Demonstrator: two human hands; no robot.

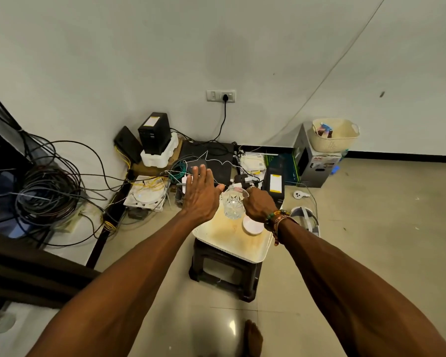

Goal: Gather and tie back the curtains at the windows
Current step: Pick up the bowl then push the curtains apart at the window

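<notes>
Although the task concerns curtains, only a dark fold of fabric (23, 269) is seen at the lower left edge, cut off by the frame, and it cannot be told whether it is a curtain. A dark stool (224, 274) is covered by a cream tray (229, 235). On the tray a cut-glass jug (233, 204) is gripped by the right hand (259, 206), whose fingers are closed at its far side and partly hidden. The left hand (200, 194) is held open, fingers spread, just beside the jug. A small white dish (252, 225) is half hidden under the right wrist.
</notes>
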